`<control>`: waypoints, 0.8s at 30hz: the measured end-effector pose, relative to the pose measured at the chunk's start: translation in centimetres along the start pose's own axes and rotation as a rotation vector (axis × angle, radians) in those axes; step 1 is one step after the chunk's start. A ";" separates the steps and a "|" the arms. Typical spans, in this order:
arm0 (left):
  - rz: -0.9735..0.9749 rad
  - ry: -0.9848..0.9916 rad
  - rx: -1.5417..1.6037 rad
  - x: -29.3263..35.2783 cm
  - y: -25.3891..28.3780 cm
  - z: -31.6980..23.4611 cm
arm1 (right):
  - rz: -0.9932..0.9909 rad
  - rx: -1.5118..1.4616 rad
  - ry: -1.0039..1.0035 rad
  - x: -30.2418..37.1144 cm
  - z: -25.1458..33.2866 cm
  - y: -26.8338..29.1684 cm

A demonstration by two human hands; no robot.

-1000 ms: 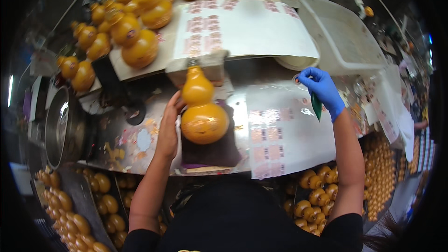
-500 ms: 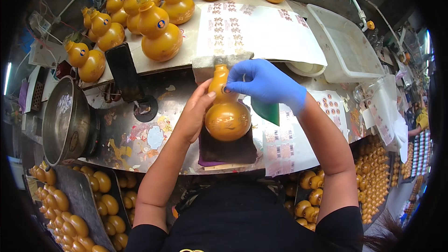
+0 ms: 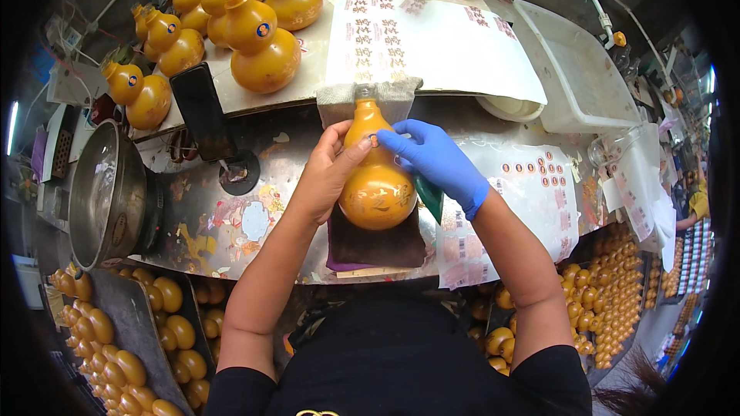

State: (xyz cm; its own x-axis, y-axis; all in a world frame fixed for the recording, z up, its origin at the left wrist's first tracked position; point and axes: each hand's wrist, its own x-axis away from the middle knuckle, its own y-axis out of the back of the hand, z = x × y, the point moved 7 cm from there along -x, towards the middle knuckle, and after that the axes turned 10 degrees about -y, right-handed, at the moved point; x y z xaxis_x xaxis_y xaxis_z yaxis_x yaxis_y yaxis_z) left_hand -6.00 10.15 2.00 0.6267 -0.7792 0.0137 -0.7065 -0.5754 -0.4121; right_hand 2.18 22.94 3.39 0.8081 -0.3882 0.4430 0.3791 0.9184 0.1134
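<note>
A yellow gourd-shaped bottle (image 3: 378, 196) with a clear threaded neck stands upright on a dark pad (image 3: 376, 245) in front of me. My bare left hand (image 3: 327, 169) grips its left side, thumb by the small round decal (image 3: 374, 140) on the upper bulge. Gold lettering marks the lower bulge. In a blue glove, my right hand (image 3: 441, 160) has its thumb against the decal's right edge and its fingers around the bottle's upper right. A green flat scraper (image 3: 429, 199) sticks out below that palm, apparently held by the hidden lower fingers.
Finished-looking gourd bottles (image 3: 266, 58) crowd the back left. Decal sheets lie at the back (image 3: 439, 46) and right (image 3: 539, 204). A phone on a stand (image 3: 202, 112), a metal basin (image 3: 100, 192) and a white plastic tub (image 3: 574, 69) flank the work spot. A grey cloth (image 3: 335, 108) sits behind the bottle.
The bottle has turned a little, bringing its lettering more to the front. My right hand has shifted from pinching over the decal to thumb pressed beside it; my left thumb has come to its edge.
</note>
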 end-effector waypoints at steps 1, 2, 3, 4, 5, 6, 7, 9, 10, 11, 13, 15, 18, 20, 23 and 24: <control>-0.001 -0.019 -0.033 0.0 -0.1 -0.1 | 0.008 0.011 0.006 -0.1 -0.1 -0.2; 0.001 -0.016 -0.033 0.0 -0.1 -0.1 | 0.044 0.002 -0.013 -0.3 -0.2 -0.3; 0.003 -0.014 -0.033 0.0 -0.1 -0.1 | 0.048 -0.003 -0.015 -0.3 -0.3 -0.3; 0.004 -0.011 -0.034 0.1 -0.2 -0.1 | 0.053 -0.008 -0.018 -0.4 -0.3 -0.3; 0.004 -0.012 -0.044 0.1 -0.2 -0.1 | 0.058 -0.010 -0.017 -0.4 -0.3 -0.2; 0.003 -0.012 -0.054 0.1 -0.2 -0.2 | 0.057 -0.022 -0.007 -0.4 -0.3 -0.2; 0.003 -0.013 -0.064 0.1 -0.3 -0.3 | 0.057 -0.033 0.002 -0.3 -0.3 -0.3; 0.005 0.003 -0.055 0.1 -0.4 -0.4 | 0.065 -0.042 0.009 -0.4 -0.3 -0.3; 0.006 0.011 -0.051 0.1 -0.5 -0.5 | 0.074 -0.040 0.007 -0.4 -0.4 -0.2; 0.006 0.009 -0.052 0.1 -0.4 -0.4 | 0.085 -0.038 0.003 -0.5 -0.5 -0.3; 0.007 0.006 -0.055 -0.1 -0.2 -0.1 | 0.088 -0.030 0.012 -0.4 -0.2 -0.5; 0.016 0.017 -0.047 -0.1 -0.3 -0.2 | 0.104 -0.042 0.008 -0.4 -0.3 -0.5; -0.002 0.045 0.013 -0.2 -0.2 0.1 | 0.126 -0.070 0.004 -0.8 -0.6 -0.5; -0.007 0.041 0.010 -0.3 -0.2 0.2 | 0.105 -0.059 0.019 -0.7 -0.4 -0.5; 0.008 0.009 -0.049 -0.3 -0.3 0.3 | 0.114 0.000 -0.009 -0.9 -0.6 -0.6; 0.009 0.009 -0.044 -0.3 -0.2 0.4 | 0.124 -0.023 -0.014 -0.9 -0.6 -0.6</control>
State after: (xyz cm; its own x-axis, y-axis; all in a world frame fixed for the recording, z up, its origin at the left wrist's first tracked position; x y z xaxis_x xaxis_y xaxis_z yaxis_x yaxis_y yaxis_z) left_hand -5.92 10.65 1.77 0.6176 -0.7863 0.0183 -0.7260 -0.5788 -0.3714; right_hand 1.51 22.67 2.44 0.8429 -0.2707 0.4649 0.2872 0.9572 0.0367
